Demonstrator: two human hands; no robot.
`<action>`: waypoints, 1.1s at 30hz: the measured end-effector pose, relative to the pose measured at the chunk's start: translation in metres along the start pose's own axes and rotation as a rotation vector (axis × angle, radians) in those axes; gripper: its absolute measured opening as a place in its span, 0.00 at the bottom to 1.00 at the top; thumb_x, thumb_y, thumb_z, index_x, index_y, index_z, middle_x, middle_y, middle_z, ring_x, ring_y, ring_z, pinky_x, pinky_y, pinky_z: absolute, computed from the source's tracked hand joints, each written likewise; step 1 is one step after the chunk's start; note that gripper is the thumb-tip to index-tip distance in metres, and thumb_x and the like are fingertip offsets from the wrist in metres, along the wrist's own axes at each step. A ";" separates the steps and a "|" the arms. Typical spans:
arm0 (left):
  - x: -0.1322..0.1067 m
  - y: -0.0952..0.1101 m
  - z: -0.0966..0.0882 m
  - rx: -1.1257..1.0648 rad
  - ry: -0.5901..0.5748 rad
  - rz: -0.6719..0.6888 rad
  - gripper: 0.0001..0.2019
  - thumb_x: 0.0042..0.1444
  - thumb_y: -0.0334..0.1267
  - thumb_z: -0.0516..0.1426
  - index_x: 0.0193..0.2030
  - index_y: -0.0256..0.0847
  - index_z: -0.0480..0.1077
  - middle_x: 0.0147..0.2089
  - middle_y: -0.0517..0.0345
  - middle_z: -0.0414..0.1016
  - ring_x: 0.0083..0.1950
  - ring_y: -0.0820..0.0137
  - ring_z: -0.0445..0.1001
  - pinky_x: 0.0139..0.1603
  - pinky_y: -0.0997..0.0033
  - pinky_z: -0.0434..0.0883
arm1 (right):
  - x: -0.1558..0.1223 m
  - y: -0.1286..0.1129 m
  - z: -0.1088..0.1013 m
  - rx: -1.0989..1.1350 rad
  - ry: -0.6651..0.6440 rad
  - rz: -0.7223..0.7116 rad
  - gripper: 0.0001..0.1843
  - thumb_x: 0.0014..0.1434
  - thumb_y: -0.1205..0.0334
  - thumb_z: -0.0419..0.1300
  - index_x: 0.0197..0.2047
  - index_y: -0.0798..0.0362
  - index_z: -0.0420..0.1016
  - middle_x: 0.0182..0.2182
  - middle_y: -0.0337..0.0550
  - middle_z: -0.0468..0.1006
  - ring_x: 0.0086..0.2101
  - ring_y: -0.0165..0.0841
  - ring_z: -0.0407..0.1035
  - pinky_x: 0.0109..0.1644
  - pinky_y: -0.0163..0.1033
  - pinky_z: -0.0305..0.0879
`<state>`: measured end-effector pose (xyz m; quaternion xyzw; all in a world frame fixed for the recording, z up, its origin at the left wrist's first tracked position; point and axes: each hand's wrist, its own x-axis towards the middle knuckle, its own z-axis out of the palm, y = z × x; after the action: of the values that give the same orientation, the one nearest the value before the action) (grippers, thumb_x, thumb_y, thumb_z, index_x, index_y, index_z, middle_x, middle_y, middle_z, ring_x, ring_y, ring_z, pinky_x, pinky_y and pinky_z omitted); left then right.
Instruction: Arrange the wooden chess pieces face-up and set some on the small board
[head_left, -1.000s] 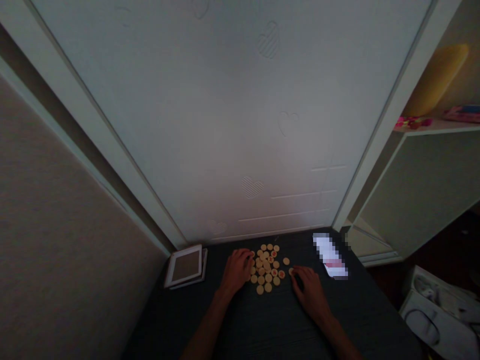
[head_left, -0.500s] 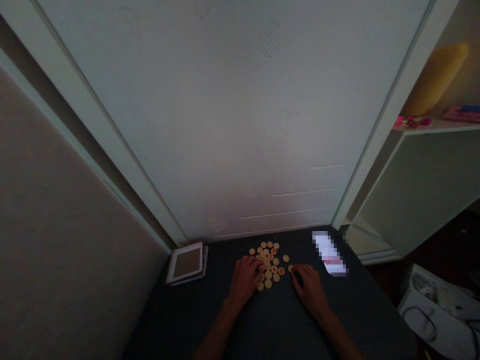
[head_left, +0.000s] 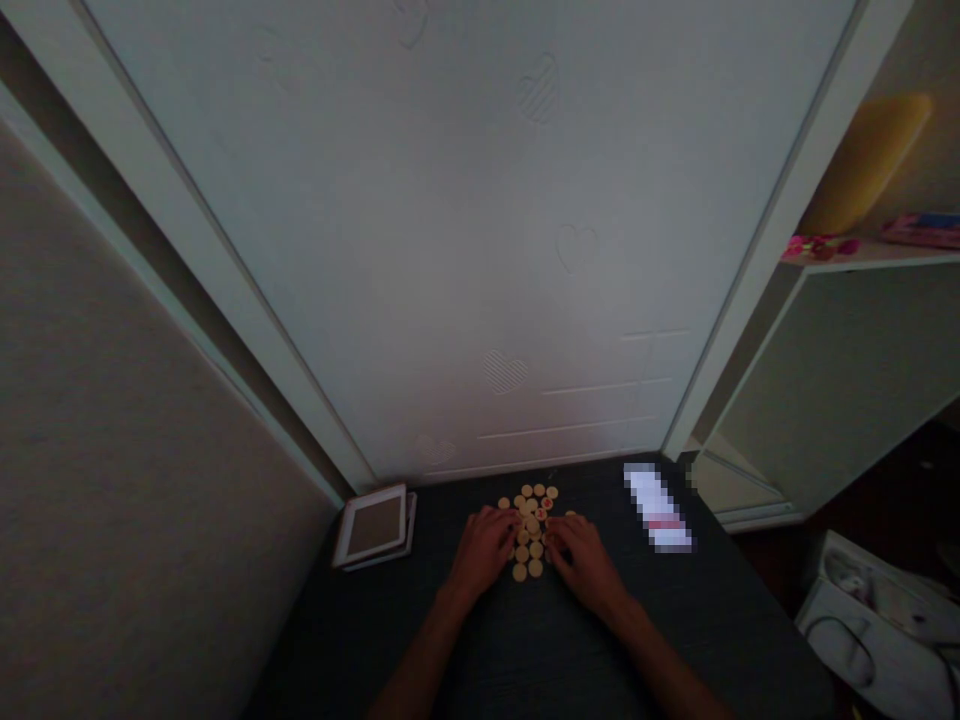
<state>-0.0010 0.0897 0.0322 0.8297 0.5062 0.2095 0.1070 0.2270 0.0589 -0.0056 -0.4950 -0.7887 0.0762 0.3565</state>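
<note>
A heap of several round tan game discs (head_left: pixel 532 520), some with red marks, lies on a dark table (head_left: pixel 525 650) near the wall. My left hand (head_left: pixel 484 550) rests palm down on the left side of the heap, fingers spread flat over the discs. On the right side lies my right hand (head_left: pixel 581 556), its fingers stretched onto the discs. Both hands touch the heap and cover part of it. The light is dim.
A white-framed square board or box (head_left: pixel 373 526) lies at the table's back left corner. A blurred white item (head_left: pixel 658 508) lies at the back right. A pale door panel (head_left: pixel 465 250) stands behind the table; white things (head_left: pixel 877 620) lie on the floor to the right.
My right hand has slid left from beside the heap onto its right side. My left hand has shifted a little right, and the discs are bunched closer together.
</note>
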 end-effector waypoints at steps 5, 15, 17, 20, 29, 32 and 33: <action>0.005 0.002 -0.002 0.009 -0.022 0.026 0.12 0.65 0.32 0.58 0.49 0.51 0.78 0.53 0.59 0.83 0.53 0.61 0.76 0.52 0.62 0.69 | 0.024 -0.009 0.013 0.002 -0.036 -0.023 0.10 0.64 0.69 0.61 0.47 0.48 0.76 0.44 0.45 0.81 0.46 0.42 0.73 0.53 0.46 0.66; 0.009 0.003 -0.001 0.026 0.013 0.008 0.08 0.65 0.36 0.60 0.48 0.51 0.78 0.47 0.58 0.84 0.51 0.61 0.76 0.50 0.62 0.67 | 0.031 -0.009 0.013 -0.033 -0.037 0.031 0.04 0.66 0.64 0.60 0.42 0.48 0.77 0.41 0.44 0.82 0.45 0.41 0.73 0.49 0.42 0.64; 0.009 0.000 -0.003 0.031 0.028 -0.010 0.08 0.65 0.38 0.60 0.48 0.51 0.78 0.48 0.58 0.84 0.52 0.61 0.76 0.51 0.62 0.67 | 0.031 -0.002 0.011 -0.036 -0.015 0.061 0.05 0.66 0.62 0.60 0.43 0.48 0.77 0.41 0.43 0.83 0.45 0.41 0.73 0.49 0.42 0.64; 0.011 -0.012 -0.008 0.040 0.057 -0.058 0.08 0.66 0.40 0.58 0.49 0.50 0.78 0.50 0.58 0.83 0.53 0.59 0.76 0.52 0.61 0.67 | 0.031 0.016 0.003 -0.042 0.020 0.118 0.07 0.68 0.60 0.59 0.45 0.48 0.78 0.42 0.45 0.83 0.45 0.41 0.74 0.50 0.43 0.65; 0.021 -0.054 -0.016 0.068 0.119 -0.211 0.10 0.67 0.41 0.56 0.48 0.48 0.78 0.51 0.57 0.84 0.52 0.57 0.77 0.52 0.58 0.70 | 0.031 0.054 -0.016 -0.057 0.060 0.216 0.09 0.65 0.61 0.59 0.44 0.49 0.80 0.40 0.46 0.84 0.44 0.43 0.76 0.49 0.46 0.68; 0.025 -0.056 -0.013 0.064 0.121 -0.224 0.09 0.67 0.41 0.57 0.46 0.49 0.79 0.49 0.57 0.85 0.51 0.57 0.77 0.51 0.59 0.70 | 0.032 0.058 -0.012 -0.056 0.066 0.224 0.08 0.65 0.61 0.59 0.43 0.48 0.80 0.39 0.45 0.84 0.43 0.42 0.77 0.48 0.44 0.69; 0.026 -0.056 -0.012 0.060 0.121 -0.229 0.09 0.66 0.41 0.57 0.46 0.49 0.79 0.49 0.57 0.85 0.51 0.57 0.77 0.51 0.59 0.70 | 0.032 0.060 -0.010 -0.056 0.066 0.225 0.08 0.65 0.61 0.58 0.43 0.48 0.80 0.39 0.45 0.84 0.42 0.42 0.77 0.47 0.44 0.69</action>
<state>-0.0404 0.1382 0.0271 0.7552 0.6091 0.2305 0.0746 0.2684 0.1129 -0.0109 -0.5925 -0.7177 0.0775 0.3575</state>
